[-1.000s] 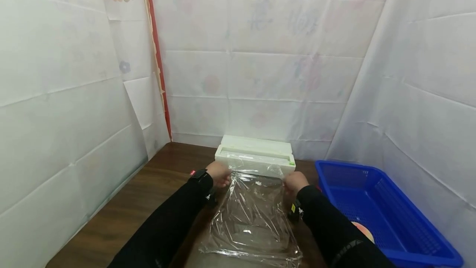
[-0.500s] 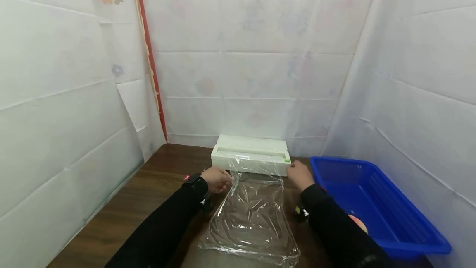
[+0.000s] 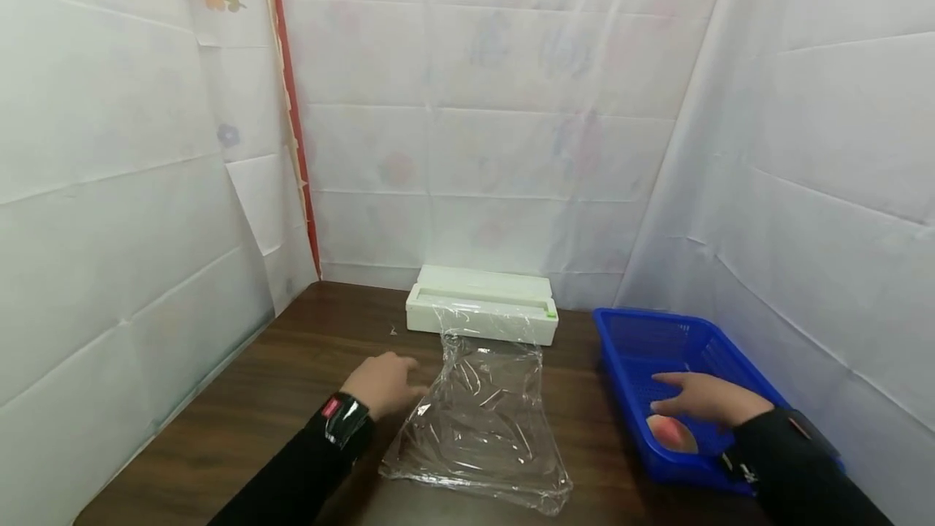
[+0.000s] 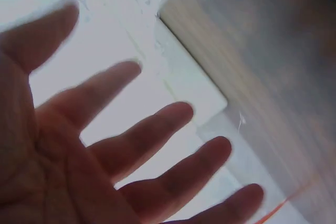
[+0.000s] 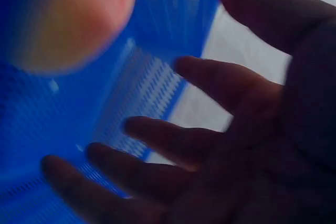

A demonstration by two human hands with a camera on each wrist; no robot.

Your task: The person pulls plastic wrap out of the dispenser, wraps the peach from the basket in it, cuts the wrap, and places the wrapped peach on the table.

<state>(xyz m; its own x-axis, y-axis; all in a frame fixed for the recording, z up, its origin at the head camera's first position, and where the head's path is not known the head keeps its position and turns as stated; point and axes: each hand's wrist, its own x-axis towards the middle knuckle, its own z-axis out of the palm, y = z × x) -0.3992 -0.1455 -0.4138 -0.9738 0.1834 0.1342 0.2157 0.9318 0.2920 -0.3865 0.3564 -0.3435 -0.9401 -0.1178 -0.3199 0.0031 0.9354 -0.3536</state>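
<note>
My right hand [image 3: 704,398] hangs over the blue plastic basket [image 3: 613,360] with its fingers spread. Just below it in the basket lies a round pink-and-yellow fruit that looks like a peach [image 3: 672,434], large and blurred in the right wrist view [image 5: 79,19]. My left hand [image 3: 383,384] is beside the left edge of a sheet of clear plastic wrap [image 3: 485,420]; the left wrist view shows its fingers apart, holding nothing. The wrap lies crumpled on the table, its far end running up over the front of a white wrap box [image 3: 478,323].
The box's lid [image 3: 485,278] stands raised at the back. White sheets with faded flowers [image 3: 475,104] hang at the back and both sides. The dark wooden table [image 3: 292,364] runs up to them, and the basket stands at the right.
Both hands have left the far end of the wrap. The left has drawn back toward me; the right has swung right, over the basket. The wrap stays flat on the table.
</note>
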